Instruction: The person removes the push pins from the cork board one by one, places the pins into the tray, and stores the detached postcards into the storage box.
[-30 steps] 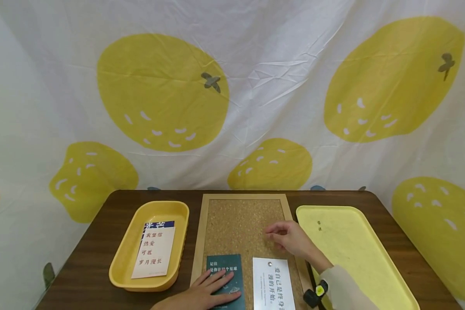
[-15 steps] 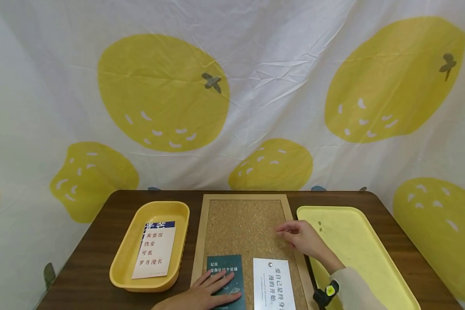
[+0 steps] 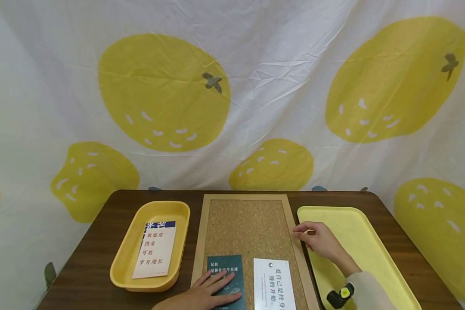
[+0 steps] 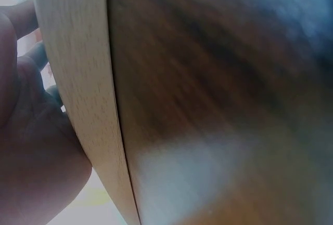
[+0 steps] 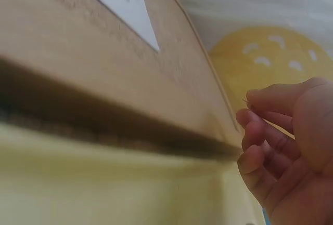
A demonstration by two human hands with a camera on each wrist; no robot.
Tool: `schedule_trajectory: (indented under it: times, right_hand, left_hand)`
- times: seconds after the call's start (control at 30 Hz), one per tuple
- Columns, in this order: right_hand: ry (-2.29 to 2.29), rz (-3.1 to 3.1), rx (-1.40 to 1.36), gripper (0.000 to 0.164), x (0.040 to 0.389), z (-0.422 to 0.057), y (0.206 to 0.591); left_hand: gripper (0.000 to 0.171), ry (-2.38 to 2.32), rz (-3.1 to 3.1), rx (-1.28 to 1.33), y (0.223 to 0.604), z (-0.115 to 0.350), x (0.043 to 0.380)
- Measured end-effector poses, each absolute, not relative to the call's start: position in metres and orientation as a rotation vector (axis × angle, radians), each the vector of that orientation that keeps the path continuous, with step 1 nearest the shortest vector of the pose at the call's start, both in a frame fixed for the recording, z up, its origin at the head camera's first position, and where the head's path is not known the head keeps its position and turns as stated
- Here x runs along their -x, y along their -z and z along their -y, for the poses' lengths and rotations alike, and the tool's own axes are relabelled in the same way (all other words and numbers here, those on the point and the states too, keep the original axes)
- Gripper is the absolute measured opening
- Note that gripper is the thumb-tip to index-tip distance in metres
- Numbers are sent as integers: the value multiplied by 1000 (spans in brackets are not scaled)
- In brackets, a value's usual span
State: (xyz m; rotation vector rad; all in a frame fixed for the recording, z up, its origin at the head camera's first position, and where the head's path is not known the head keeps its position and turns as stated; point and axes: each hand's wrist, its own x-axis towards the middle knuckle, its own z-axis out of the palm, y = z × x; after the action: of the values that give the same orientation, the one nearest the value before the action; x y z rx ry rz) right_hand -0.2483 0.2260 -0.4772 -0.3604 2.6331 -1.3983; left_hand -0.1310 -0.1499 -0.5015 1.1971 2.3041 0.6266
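My left hand (image 3: 209,292) lies with spread, straight fingers on a dark green card (image 3: 230,262) with white writing, at the near left of the framed cork board (image 3: 244,224). My right hand (image 3: 321,241) is over the board's right frame and the pale yellow tray. In the right wrist view, its thumb and forefinger pinch a thumbtack (image 5: 246,101); only a thin tip of it shows. To the right of the green card lies a white printed card (image 3: 273,284), with a round metal tack head (image 3: 270,265) near its top edge.
A deep orange-yellow basin (image 3: 120,269) on the left holds a cream card (image 3: 155,254) over a blue one (image 3: 166,224). The flat pale yellow tray (image 3: 364,258) is right of the board. Behind the brown table (image 3: 89,262) hangs a lemon-print cloth (image 3: 271,107).
My right hand has moved right, from above the cork board to the tray's left edge, fingertips still pinched together. The left hand stays on the green card.
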Motion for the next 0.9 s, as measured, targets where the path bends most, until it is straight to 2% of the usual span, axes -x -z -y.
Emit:
schedule_trajectory:
  times: [0.9]
  right_hand:
    - [1347, -2753, 224, 18, 245, -273, 486]
  left_hand:
    - [66, -623, -2301, -1220, 500, 152, 131]
